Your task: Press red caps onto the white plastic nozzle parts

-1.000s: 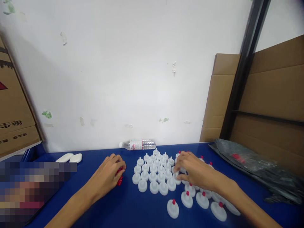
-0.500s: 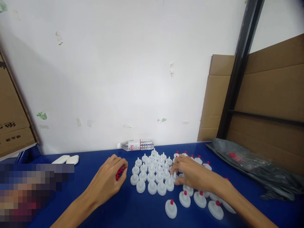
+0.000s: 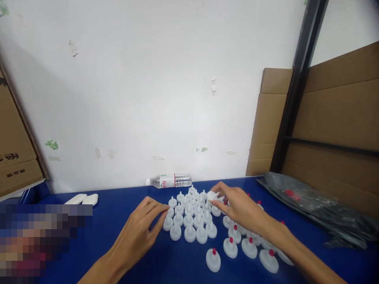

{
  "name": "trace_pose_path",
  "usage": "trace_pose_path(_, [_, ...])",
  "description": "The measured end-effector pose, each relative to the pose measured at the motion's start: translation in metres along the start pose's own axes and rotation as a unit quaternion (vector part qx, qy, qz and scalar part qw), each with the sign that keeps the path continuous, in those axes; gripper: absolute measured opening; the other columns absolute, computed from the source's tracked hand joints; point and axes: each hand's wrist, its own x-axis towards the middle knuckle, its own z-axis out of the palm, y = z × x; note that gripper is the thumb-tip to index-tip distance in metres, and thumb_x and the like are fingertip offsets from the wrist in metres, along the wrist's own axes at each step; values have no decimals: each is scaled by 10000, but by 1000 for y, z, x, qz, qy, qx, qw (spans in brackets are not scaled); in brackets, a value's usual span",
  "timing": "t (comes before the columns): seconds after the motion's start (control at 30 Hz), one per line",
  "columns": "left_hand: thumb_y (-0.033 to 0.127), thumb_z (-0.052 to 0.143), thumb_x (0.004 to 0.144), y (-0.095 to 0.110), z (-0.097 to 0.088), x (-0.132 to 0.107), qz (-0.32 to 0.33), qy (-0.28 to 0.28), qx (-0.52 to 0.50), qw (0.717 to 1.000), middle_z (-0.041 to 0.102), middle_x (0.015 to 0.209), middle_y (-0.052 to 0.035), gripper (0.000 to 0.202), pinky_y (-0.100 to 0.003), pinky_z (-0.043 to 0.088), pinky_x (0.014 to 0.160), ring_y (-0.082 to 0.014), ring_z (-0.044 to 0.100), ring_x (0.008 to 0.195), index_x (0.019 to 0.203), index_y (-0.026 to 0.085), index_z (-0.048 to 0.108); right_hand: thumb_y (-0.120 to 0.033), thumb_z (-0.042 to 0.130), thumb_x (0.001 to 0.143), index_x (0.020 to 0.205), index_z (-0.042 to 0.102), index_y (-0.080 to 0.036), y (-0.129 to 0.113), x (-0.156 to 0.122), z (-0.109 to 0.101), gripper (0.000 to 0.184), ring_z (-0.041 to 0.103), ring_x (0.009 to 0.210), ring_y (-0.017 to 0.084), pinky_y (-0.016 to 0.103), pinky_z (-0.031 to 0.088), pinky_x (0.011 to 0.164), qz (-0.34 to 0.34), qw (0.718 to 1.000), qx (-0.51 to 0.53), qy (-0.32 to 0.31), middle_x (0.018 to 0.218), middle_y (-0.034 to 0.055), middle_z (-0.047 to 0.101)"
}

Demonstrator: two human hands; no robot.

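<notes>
Many white nozzle caps (image 3: 189, 215) stand in rows on the blue table (image 3: 166, 260). Those at the right carry red tips (image 3: 214, 251); those at the left have bare nozzles. My right hand (image 3: 239, 207) is lifted over the back rows and pinches one white cap (image 3: 211, 196) between thumb and fingertips. My left hand (image 3: 142, 232) lies left of the group, fingers curled and reaching toward the nearest bare caps, thumb and forefinger pressed together. What it holds is hidden from view.
A clear water bottle (image 3: 170, 180) lies along the wall behind the caps. Two white oval pieces (image 3: 81, 199) rest at the back left. A black plastic bag (image 3: 314, 207) lies at the right, cardboard sheets (image 3: 334, 118) behind it. A cardboard box (image 3: 14, 157) stands left.
My right hand rose from the middle caps and moved back with one white cap pinched. My left hand slid right toward the caps, and the red pieces in it are no longer visible.
</notes>
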Motion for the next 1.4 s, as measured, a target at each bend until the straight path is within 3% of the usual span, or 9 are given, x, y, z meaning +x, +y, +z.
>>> trace_pose_path(0.2, [93,556,994,21,3,1,63,22,-16,998,702,948,-18,276,-308,511,788,-179,569,915,1235,213,619,-338,514,1024,1278,536,-248,-19,-7,26,270,659,1010,241,385,523,856,-153,986,-37,48,1162,61,665])
trace_pose_path(0.33, [79,570,984,27,5,1,79,38,-24,996,727,969,-20,285,-307,526,823,-189,593,993,1231,210,624,-378,575,1005,1307,554,-262,-30,-13,37,325,647,1048,240,389,518,900,-229,970,-52,61,1161,57,663])
trace_pose_path(0.5, [86,557,995,28,10,-3,98,43,-32,994,754,1005,-31,277,-286,544,871,-193,616,1083,1239,201,620,-444,664,946,1226,593,-269,-35,-16,42,337,662,1037,231,380,506,905,-241,969,-29,55,1172,37,691])
trace_pose_path(0.67, [89,525,1008,30,14,-5,120,16,-38,992,763,1036,-43,286,-314,552,911,-206,626,1108,1254,204,616,-399,735,903,1176,623,-236,-35,-15,46,337,694,936,214,370,468,950,-259,962,-12,88,1000,16,747])
trace_pose_path(0.93, [150,508,1032,30,16,-1,113,26,-16,993,763,989,-42,253,-360,543,909,-230,612,1100,1262,210,594,-433,643,968,1215,622,-200,-37,-14,53,340,705,823,177,349,446,910,-337,928,-8,160,937,18,766])
trace_pose_path(1.07, [102,438,1038,37,19,-2,86,-7,-67,994,699,930,-59,192,-319,531,795,-211,587,979,1080,198,598,-430,600,998,1205,621,-190,-42,-17,55,319,677,712,157,356,432,890,-332,924,-13,190,827,-7,748])
trace_pose_path(1.17, [74,406,1032,41,19,-4,57,-34,-104,992,640,876,-53,199,-308,488,722,-193,544,872,988,194,559,-408,590,1007,1208,612,-187,-47,-21,58,300,665,716,154,349,421,886,-333,921,-25,202,859,-5,754])
trace_pose_path(1.4, [78,361,1021,46,13,-4,57,-66,-81,993,577,803,-37,245,-317,416,649,-188,485,774,858,200,497,-364,537,1040,1212,603,-171,-53,-23,57,267,653,723,156,356,397,884,-355,906,-75,217,910,7,754])
